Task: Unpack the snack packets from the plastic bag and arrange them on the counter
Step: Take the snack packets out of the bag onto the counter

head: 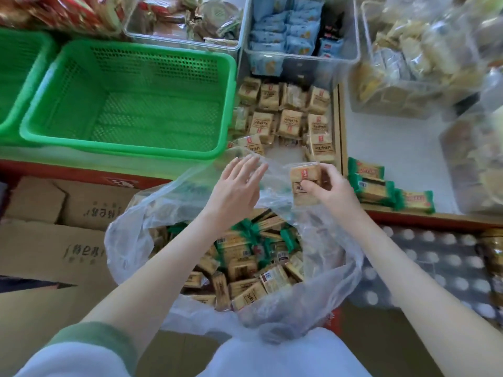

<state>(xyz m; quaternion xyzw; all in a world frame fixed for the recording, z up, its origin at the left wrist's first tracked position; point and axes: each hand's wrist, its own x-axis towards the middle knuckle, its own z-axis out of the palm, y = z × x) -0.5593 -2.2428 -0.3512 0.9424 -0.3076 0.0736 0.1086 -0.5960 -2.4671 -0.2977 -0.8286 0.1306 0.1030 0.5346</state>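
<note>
Our right hand (333, 193) pinches a tan snack packet (300, 172) between thumb and curled fingers, holding it in the air just above the counter's (394, 142) front edge and over the far rim of the plastic bag (128, 240). Our left hand (235, 186) is released, its fingers straight and spread, hovering over the bag's far rim and gripping nothing. The bag stands open below the counter, between our forearms, and loose packets (245, 265), some tan and some with green ends, lie heaped inside it. On the counter, rows of tan packets (288, 118) run from the front edge toward the back, just beside an empty green basket (128, 151). A few green-ended packets (378, 186) lie along the front edge, right of our right hand. Cardboard boxes (54, 257) stand left of the bag.
</note>
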